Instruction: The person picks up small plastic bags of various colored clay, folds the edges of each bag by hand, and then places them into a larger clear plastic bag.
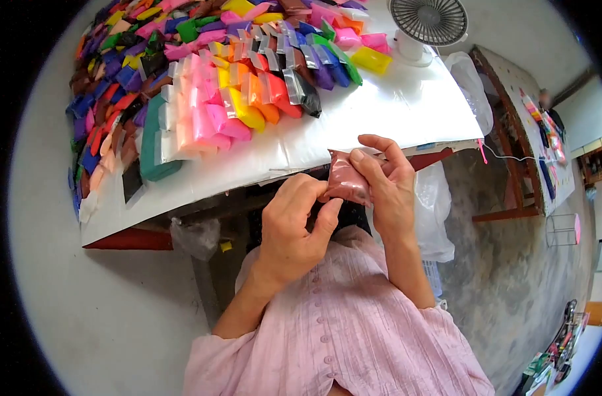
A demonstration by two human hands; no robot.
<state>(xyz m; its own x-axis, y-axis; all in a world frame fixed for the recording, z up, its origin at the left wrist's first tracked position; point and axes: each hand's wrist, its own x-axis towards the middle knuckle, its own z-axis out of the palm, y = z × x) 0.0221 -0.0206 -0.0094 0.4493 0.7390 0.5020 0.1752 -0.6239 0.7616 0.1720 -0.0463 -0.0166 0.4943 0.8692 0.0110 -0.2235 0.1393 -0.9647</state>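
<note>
A small clear packet with brown filling is held up between my two hands, just off the table's front edge. My right hand grips its right side, thumb on the face and index finger raised. At the packet's lower left corner, my left hand is closed, its fingertips and thumb at the edge. Beyond my hands, rows of filled packets stand on the white table, among them a pink packet, a yellow packet, a black packet and a dark green packet.
A big pile of coloured packets covers the table's far left. A white fan stands at the back right. Plastic bags hang below the table edge. Another table with packets stands to the right.
</note>
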